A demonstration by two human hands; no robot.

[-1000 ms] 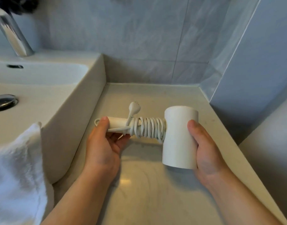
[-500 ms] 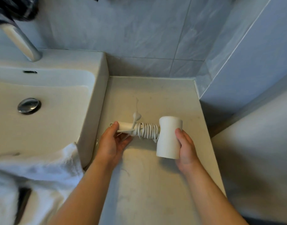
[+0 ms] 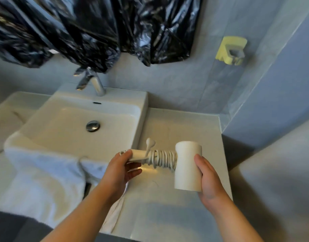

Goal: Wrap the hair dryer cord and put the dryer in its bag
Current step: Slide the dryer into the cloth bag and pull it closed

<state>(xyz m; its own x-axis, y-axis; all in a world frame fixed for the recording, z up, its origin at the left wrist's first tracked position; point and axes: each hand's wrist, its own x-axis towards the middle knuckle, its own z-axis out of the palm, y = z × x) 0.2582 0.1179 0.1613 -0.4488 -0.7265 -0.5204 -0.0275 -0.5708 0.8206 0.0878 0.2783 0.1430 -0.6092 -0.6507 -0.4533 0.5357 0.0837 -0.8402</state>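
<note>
Dryer (image 3: 187, 169) held above counter (image 3: 167, 215): left hand (image 3: 122, 170) pinches handle (image 3: 138, 152) end, right hand (image 3: 208, 180) wraps barrel. Cord (image 3: 163, 158) coiled on handle; plug (image 3: 150, 143) sticks up untucked. We judge coils could unwind if plug snags at bag mouth.

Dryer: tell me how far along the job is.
Done: the cord is coiled round the handle of the dryer, with the plug sticking up. In hand: the left hand pinches the handle end and the right hand grips the barrel, above the counter. Left: bagging it. No dryer bag is clearly in view, only black plastic hanging above the sink.
</note>
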